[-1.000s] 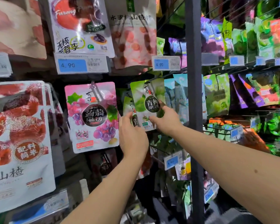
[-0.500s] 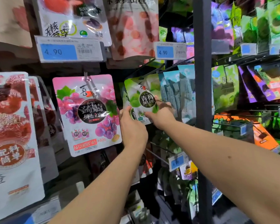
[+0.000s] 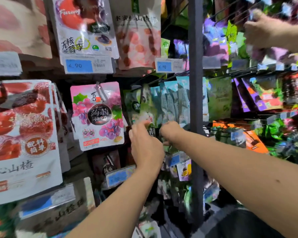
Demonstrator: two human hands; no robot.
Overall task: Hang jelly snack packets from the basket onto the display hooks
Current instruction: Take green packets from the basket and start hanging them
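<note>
The green plastic jelly packet with a round dark label (image 3: 142,107), earlier tilted face-out between the hands, now hangs blurred and nearly edge-on beside the pale blue packets (image 3: 172,100). The left hand (image 3: 145,146) and right hand (image 3: 170,132) have drawn closer together at its lower edge; blur hides their grip. Another person's hand (image 3: 265,30) has entered at upper right.

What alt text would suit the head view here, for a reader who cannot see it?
A person's left hand and right hand meet at the bottom of hanging green jelly packets, between a pink grape packet and a dark upright post; blur hides their grip. Another person's hand reaches in at upper right.
</note>
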